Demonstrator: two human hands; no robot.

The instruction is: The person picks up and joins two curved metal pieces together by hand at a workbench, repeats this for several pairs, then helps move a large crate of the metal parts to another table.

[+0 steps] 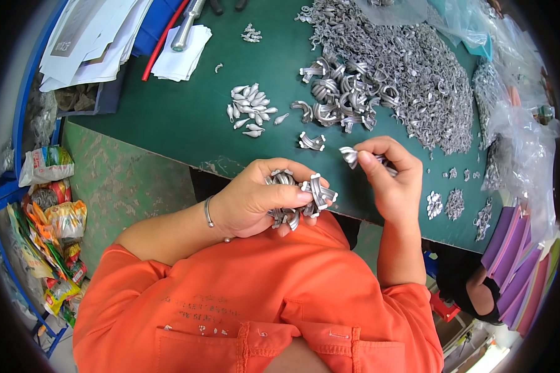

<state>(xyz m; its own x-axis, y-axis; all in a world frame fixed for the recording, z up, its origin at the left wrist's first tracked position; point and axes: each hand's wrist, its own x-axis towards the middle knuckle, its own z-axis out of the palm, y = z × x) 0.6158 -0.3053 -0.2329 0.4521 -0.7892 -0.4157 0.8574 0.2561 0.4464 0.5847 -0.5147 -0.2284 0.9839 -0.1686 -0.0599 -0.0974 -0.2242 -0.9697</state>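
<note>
My left hand (258,196) is closed around several curved, ridged silver-grey metal pieces (317,191), held in front of my chest near the table's edge. To its right, my right hand (392,177) pinches one similar curved metal piece (348,156) between thumb and fingers, just above the green tabletop. Part of that piece is hidden behind the fingers. Between the hands and a little farther off, a single curved piece (312,142) lies by itself. Beyond it is a heap of the same curved pieces (345,96).
A large mound of small grey metal parts (410,74) covers the far right of the green table (186,118). Teardrop-shaped silver pieces (250,109) lie left of centre. Small clusters (455,204) sit at right, near plastic bags (522,161). Papers (182,53) and a red rod (163,43) lie far left.
</note>
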